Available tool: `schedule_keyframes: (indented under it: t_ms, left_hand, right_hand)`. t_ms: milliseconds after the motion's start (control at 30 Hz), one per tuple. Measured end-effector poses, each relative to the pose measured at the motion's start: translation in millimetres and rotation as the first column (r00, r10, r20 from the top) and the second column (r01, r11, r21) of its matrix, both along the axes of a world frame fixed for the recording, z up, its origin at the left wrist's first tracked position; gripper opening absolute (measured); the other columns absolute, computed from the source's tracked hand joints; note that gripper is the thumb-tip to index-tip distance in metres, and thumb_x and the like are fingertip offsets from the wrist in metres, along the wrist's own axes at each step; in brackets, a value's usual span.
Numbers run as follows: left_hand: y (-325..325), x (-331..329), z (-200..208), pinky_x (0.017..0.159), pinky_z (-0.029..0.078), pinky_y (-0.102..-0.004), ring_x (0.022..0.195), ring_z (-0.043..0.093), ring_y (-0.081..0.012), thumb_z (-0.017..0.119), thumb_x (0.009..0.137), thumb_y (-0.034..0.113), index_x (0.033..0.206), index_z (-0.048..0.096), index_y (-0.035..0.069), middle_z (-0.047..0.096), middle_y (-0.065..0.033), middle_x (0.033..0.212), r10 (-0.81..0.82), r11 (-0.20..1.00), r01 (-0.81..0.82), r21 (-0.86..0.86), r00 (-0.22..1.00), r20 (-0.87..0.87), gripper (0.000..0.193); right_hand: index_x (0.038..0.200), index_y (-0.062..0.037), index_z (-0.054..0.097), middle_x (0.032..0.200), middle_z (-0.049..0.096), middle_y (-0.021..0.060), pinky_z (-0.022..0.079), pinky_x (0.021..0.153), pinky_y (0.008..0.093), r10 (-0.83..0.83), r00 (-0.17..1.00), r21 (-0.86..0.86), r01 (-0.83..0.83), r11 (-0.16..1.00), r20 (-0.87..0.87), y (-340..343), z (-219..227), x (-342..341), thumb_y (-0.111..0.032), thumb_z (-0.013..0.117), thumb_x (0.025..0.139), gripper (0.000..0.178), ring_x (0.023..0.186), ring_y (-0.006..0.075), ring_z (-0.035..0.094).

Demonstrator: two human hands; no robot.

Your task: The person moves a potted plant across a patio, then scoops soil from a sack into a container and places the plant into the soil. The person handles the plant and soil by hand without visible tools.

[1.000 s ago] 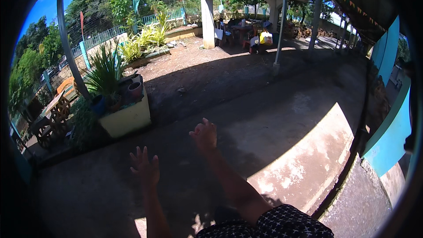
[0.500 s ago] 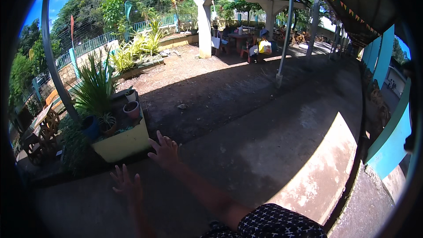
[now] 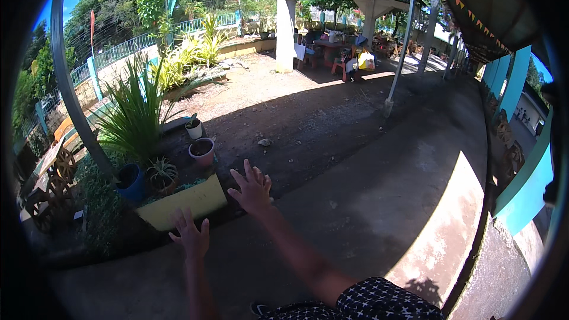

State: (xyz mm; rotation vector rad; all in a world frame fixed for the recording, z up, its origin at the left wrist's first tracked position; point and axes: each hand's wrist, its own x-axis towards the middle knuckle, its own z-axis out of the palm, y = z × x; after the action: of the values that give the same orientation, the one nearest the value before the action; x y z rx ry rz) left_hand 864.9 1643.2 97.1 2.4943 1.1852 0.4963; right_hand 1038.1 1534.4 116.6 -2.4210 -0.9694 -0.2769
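Observation:
Both of my hands are raised in the air with nothing in them. My left hand (image 3: 192,236), fingers spread, appears in front of the low yellow planter wall (image 3: 198,200). Farther right and higher, my right hand (image 3: 253,192) is also open, its fingers fanned out past the planter's right end. Inside the planter stand a blue pot (image 3: 130,184), a pinkish pot (image 3: 203,154) of soil and a small white pot (image 3: 194,131). A tall plant with long blade-like leaves (image 3: 131,121) rises behind them.
A concrete walkway (image 3: 379,201) runs ahead under a roof, with a sunlit patch at right. Metal posts (image 3: 403,47) and a white pillar (image 3: 285,35) stand along it. Turquoise columns (image 3: 514,83) line the right side. Shaded tables with people and a yellow bag (image 3: 365,60) are farther off.
The planter and its pots appear nearer and larger, and the scene has shifted slightly. Both hands have moved right in view, staying open.

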Motion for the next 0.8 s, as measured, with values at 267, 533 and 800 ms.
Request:
schedule_keyframes:
  t_ms: [267,533,800]
  left_hand:
    - [148.2,-15.6,-14.4,0.098,0.004,-0.0708,0.14,0.003,-0.0331,0.059,0.082,0.038,0.143,0.026,0.018,0.013,-0.0105,0.151,0.012,1.0,-0.011,-0.022,1.0,0.029,0.072]
    - [320.9,-95.6,-4.7,0.098,0.007,-0.0712,0.141,0.003,-0.0311,0.06,0.082,0.035,0.143,0.026,0.018,0.012,-0.0086,0.152,0.36,0.931,-0.362,0.051,0.932,0.031,0.072]
    - [436.4,-226.7,-7.6,0.098,0.006,-0.0722,0.141,0.004,-0.0303,0.061,0.082,0.033,0.144,0.025,0.02,0.011,-0.0024,0.153,0.703,0.711,-0.703,-0.007,0.711,-0.014,0.072]
  right_hand:
    - [0.134,-0.0243,0.043,0.149,0.02,0.0108,0.015,0.102,0.0621,0.041,0.999,0.039,-0.041,0.998,-0.016,141.7,-10.3,-10.4,-0.046,0.054,0.085,0.054,0.133,0.0354,0.022]
    - [0.131,-0.022,0.046,0.147,0.024,0.0114,0.016,0.101,0.0599,0.399,0.915,0.097,-0.404,0.91,0.066,384.1,-18.7,-70.1,-0.047,0.051,0.087,0.051,0.13,0.0335,0.025]
    - [0.132,-0.0224,0.045,0.148,0.023,0.0115,0.015,0.102,0.0571,0.731,0.683,-0.009,-0.731,0.683,-0.013,565.9,-13.2,-208.2,-0.047,0.048,0.088,0.051,0.131,0.0337,0.025]
